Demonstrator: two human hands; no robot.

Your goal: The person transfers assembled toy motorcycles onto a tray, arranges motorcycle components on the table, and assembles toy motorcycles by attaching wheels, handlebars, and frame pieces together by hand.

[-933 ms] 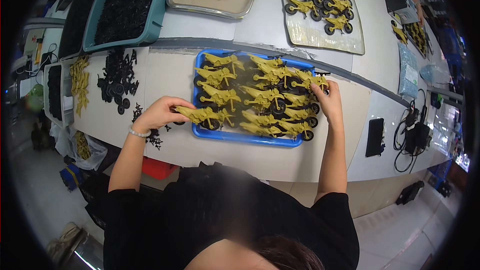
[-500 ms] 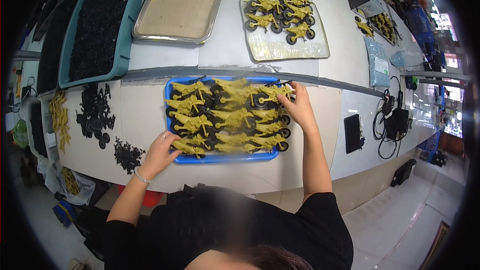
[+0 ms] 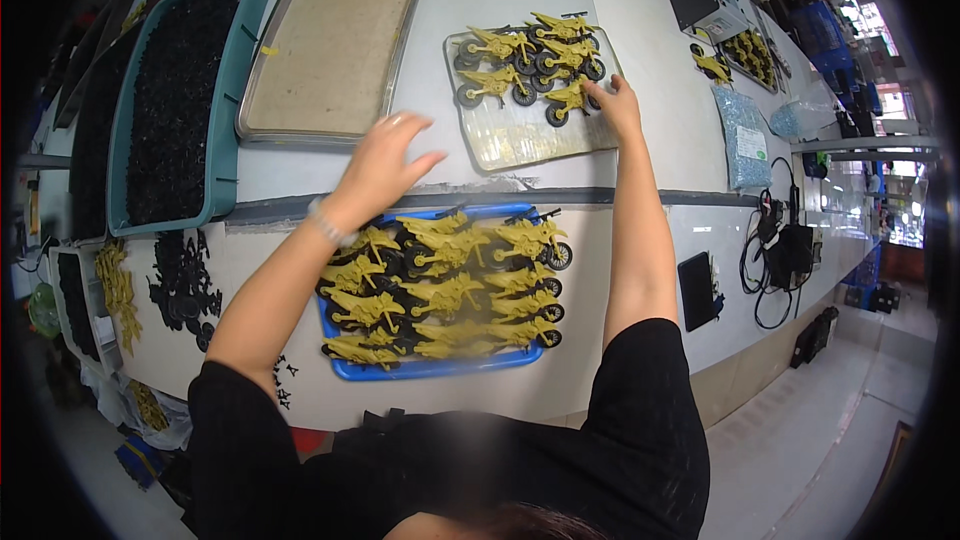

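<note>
My left hand [image 3: 385,165] hovers above the table just beyond the blue tray [image 3: 385,372], its fingers and thumb apart and nothing in it. Rows of yellow toy motorcycles [image 3: 440,295] with black wheels fill that tray. Farther off, my right hand [image 3: 618,108] reaches to the right edge of a clear-looking flat tray [image 3: 530,145]. Its fingers are spread beside the nearest toy motorcycle [image 3: 568,97] there; whether they touch it I cannot tell. Several more toy motorcycles stand at the far end of that flat tray.
A teal bin [image 3: 222,140] of small black parts stands at left, beside a beige metal-rimmed tray [image 3: 330,50]. Black parts [image 3: 185,280] and yellow parts [image 3: 117,290] lie near left. At right are a phone [image 3: 697,290], cables [image 3: 765,270] and a bag of bluish pellets [image 3: 740,135]. Other people's hands show far off.
Both hands have left the blue tray and moved away from me, the left to the table beyond it, the right to the far flat tray. The view has shifted too.
</note>
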